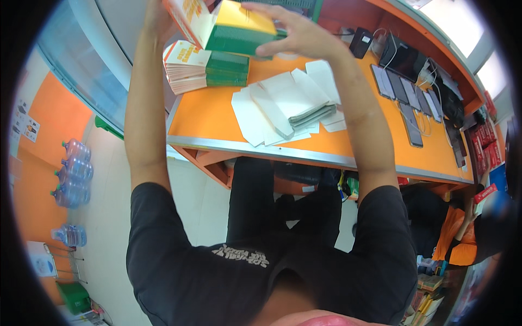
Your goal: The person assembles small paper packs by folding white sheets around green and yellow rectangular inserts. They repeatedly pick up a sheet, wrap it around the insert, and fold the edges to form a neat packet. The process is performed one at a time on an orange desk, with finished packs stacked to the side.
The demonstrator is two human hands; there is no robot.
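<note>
Up at the top edge, a stack of flat printed cartons (239, 30), yellow, green and white with orange print, is held above the table. My right hand (291, 32) grips its right end, fingers along the top and thumb lower on the green side. At its left end is my left hand (156, 22), closed on it, its fingers mostly hidden by the stack and the picture edge. Directly below lies a similar stack of cartons (228, 69), its layered edges fanned at the left. Between my forearms, flattened white cartons (283, 103) lie in a loose overlapping pile.
The orange table (206, 117) has a metal front edge. Several phones (410, 117) with white cables lie at its right, near a dark device (402, 57). Large water bottles (76, 174) stand on the floor at left. Another person in orange and black (462, 247) is at lower right.
</note>
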